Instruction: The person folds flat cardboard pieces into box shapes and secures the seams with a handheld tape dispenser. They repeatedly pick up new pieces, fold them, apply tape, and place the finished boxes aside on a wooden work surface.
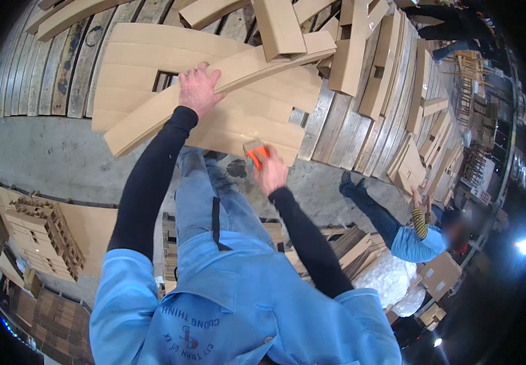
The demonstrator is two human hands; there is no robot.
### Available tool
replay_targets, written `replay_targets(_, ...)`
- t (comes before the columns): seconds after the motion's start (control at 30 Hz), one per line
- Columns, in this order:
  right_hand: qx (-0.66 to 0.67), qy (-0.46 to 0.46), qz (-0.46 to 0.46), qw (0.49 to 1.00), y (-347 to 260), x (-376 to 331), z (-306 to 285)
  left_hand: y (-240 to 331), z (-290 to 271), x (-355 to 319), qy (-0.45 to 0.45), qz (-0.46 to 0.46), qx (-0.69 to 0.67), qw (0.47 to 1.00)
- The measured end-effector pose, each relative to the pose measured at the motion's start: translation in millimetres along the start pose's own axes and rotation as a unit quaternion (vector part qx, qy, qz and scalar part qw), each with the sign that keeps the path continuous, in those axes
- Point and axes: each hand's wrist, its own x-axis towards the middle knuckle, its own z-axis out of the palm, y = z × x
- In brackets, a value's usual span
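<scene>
A flat brown cardboard sheet point(138, 52) lies on the grey slatted wooden table point(62, 67); a long narrow brown cardboard strip point(247, 70) crosses it from near left to far right. Right of it, angled brown cardboard lengths point(347, 64) share the table.

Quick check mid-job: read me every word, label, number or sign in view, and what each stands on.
Light-blue work shirt: dark lettering and a small emblem; I won't copy the wording.
White panel, far right: dark marks, too small to read.
Cardboard strip under the left hand, cardboard sheet beneath it, orange object in the right hand: no lettering I can make out.
</scene>
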Motion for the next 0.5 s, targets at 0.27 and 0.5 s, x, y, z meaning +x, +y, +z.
replay_targets(0.27,0.192,0.270,-0.084,0.940,-65,49,-115,15,24,-37,0.017,0.089,0.013,0.996)
replay_targets(0.5,-0.029,0.093,-0.038,0.995,-70,126,-74,23,21,-43,0.014,0.059,0.005,0.998)
